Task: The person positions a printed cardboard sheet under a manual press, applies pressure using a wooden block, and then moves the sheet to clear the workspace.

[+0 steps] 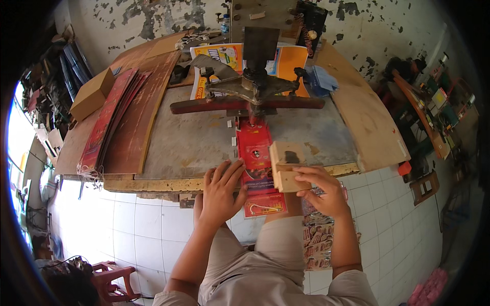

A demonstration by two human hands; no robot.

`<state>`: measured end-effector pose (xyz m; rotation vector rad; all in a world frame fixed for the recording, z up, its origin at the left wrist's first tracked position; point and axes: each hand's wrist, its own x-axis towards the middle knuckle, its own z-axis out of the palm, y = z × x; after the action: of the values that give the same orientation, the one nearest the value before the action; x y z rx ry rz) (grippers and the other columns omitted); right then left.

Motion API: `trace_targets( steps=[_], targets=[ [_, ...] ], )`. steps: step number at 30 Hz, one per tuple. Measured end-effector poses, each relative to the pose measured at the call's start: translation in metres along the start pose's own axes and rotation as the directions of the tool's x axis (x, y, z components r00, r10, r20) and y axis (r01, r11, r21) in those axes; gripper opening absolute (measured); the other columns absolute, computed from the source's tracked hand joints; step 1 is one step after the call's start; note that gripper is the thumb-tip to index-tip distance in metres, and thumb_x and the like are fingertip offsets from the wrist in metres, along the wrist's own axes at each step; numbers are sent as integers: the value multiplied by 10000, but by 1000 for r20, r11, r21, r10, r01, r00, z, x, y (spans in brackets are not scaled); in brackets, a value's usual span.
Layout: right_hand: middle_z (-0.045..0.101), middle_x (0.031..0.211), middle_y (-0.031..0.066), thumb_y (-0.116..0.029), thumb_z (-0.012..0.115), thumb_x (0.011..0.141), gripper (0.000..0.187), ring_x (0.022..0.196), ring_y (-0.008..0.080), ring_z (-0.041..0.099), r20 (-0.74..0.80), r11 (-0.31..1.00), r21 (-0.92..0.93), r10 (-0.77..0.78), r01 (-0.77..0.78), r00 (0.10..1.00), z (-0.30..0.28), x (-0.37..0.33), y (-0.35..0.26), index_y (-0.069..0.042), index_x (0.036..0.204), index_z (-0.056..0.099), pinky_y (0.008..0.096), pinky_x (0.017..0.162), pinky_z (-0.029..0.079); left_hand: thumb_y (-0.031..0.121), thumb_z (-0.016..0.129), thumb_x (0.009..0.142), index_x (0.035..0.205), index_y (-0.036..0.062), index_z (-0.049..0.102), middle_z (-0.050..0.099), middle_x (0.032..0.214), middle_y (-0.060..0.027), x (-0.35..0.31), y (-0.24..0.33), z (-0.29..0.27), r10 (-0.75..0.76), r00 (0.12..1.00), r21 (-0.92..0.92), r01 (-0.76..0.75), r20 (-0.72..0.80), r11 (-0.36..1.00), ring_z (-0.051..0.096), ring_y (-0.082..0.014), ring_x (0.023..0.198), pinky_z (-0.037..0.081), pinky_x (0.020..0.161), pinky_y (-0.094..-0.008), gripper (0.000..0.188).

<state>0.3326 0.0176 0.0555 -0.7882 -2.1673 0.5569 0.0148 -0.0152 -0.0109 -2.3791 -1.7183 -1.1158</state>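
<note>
Head view: left hand (pixel 220 191) lies flat, fingers spread, pressing the red printed sheet (pixel 256 153) at the worktop (pixel 194 140) front edge. Right hand (pixel 320 191) grips the wooden block (pixel 287 167) resting on the sheet. Sheet looks thin, floppy, prob. slippery: pin flat. Block is light, stiff: hold by sides.

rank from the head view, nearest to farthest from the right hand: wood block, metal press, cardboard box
1. Wood block: in the right hand, at the table's front edge.
2. Metal press: beyond the block, mid-table.
3. Cardboard box: far left corner of the table.
</note>
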Motion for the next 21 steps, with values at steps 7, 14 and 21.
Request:
trace_targets(
  steps=[7, 14, 21],
  targets=[
    [728, 1467, 91, -71, 886, 905, 460, 1326, 326, 684, 104, 996, 61, -77, 71, 992, 34, 47, 3, -89, 1348, 765, 439, 1084, 593, 242, 701, 954, 1471, 87, 673, 656, 1586, -73, 1, 0, 2, 1, 1000, 5, -1, 0, 1000, 558, -350, 1479, 344, 1241, -572, 540],
    [718, 1454, 101, -103, 845, 958, 406, 1324, 362, 673, 84, 998, -14, -57, 58, 995, 61, 93, 52, -67, 1345, 731, 461, 1102, 575, 249, 702, 960, 1475, 87, 672, 660, 1582, -73, 0, 0, 0, 1, 1000, -13, -1, 4, 1000, 560, -345, 1477, 344, 1238, -567, 540],
    [715, 1459, 98, -118, 836, 970, 393, 1322, 369, 666, 58, 997, -44, -53, 56, 997, 73, 122, 77, -67, 1343, 725, 469, 1109, 566, 256, 709, 952, 1483, 97, 671, 657, 1586, -62, -1, -1, 0, -7, 1000, 2, 7, 11, 1000, 561, -338, 1475, 341, 1243, -560, 556]
  ],
)
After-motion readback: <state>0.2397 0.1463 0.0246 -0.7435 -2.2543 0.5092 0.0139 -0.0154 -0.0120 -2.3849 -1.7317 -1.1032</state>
